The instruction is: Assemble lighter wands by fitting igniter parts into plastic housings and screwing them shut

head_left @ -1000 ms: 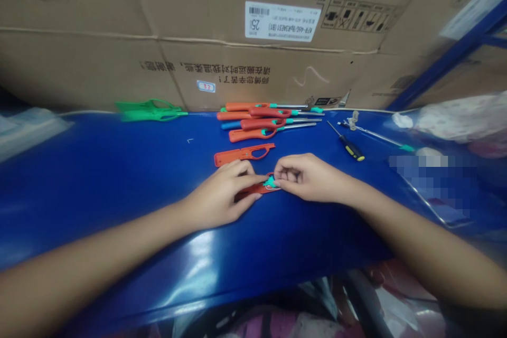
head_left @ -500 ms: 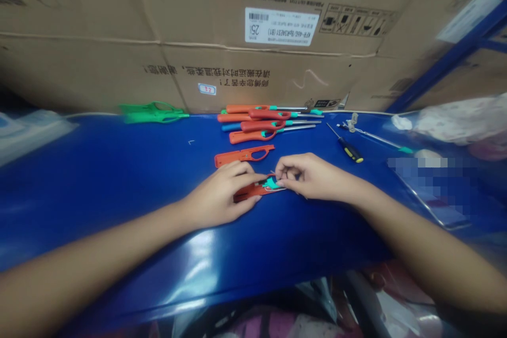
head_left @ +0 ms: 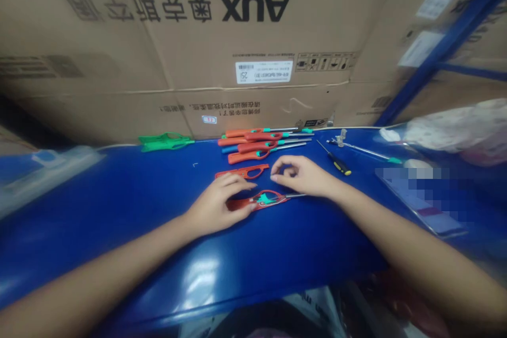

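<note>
On the blue table lies an opened red gas lighter (head_left: pixel 282 198), with a teal trigger (head_left: pixel 266 199), a thin white wire and a metal tube to the right. My left hand (head_left: pixel 214 202) grips its handle end, thumb on the near side and fingers on the far side. Just above the lighter's right part is my right hand (head_left: pixel 301 175), its thumb and fingertips brought together; whatever they pinch, if anything, is too small to make out. Behind my left fingers lies a loose orange casing half (head_left: pixel 253 171), partly covered by that hand.
Several lighters (head_left: pixel 253 147) are piled near the cardboard box (head_left: pixel 178 74). Green casing parts (head_left: pixel 164 141) lie to the left. A screwdriver (head_left: pixel 338 163), a metal rod with a teal end (head_left: pixel 368 151) and a clear bag (head_left: pixel 423 200) are on the right. A blue metal post (head_left: pixel 439 47) slants behind.
My right hand has drawn up and away from the teal trigger, uncovering it and the metal tube. My left index finger has lifted off the trigger area. The view has tilted upward.
</note>
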A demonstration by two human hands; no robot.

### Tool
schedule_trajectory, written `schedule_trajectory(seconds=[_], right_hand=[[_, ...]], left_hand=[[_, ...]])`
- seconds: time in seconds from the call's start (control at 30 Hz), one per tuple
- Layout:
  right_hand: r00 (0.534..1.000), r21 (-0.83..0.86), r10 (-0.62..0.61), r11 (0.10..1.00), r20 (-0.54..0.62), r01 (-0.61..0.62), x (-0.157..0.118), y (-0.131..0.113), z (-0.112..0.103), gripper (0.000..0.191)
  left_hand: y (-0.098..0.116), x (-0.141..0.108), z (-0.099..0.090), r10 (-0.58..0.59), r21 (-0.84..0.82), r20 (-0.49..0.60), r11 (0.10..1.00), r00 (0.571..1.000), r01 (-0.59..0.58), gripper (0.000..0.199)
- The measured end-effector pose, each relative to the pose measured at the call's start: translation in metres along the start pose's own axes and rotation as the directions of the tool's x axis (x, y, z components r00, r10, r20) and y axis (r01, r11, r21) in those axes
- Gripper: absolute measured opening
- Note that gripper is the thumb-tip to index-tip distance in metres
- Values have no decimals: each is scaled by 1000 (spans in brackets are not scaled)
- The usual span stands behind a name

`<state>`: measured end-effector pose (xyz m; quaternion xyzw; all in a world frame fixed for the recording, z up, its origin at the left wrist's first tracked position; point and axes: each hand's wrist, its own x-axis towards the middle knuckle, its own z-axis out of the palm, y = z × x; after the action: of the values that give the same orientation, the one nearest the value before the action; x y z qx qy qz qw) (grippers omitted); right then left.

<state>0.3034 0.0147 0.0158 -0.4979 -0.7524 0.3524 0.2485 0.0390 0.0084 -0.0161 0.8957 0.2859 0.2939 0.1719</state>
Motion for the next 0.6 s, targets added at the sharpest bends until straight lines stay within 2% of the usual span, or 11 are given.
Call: schedule_trajectory(seconds=[0.03,0.07,0.13,0.2,0.3,0.4,0.47,0.6], right_hand=[[995,-100,-14,995,-103,4,4,6,-7,18],[973,-225,-5,973,-229,-48,9,13,-16,14],[913,-299,20,942,-407,-153,15,30,-36,11],[831,-327,57,902,-553,-280,18,48,-57,16],[692,-289,187,810,-697,-511,16,74,-81,25],[592,-210,337,715,-732,-667,11,96,-94,23],[573,-182,394,689,-719,-702,8,105,-98,24],[602,-175,355,743,-715,-646,5,103,-102,35]], left_hand=[[1,0,0,17,4,15,1000,1000,-17,34],[1,0,0,27,5,26,1000,999,-27,33],[1,0,0,37,7,38,999,999,-37,31],[1,0,0,44,14,49,999,998,-44,30],[0,1,-1,68,23,65,997,996,-70,30],[1,1,-1,91,32,72,995,993,-93,30],[2,0,-2,100,36,80,994,992,-104,29],[4,-1,-2,113,36,65,993,991,-115,29]])
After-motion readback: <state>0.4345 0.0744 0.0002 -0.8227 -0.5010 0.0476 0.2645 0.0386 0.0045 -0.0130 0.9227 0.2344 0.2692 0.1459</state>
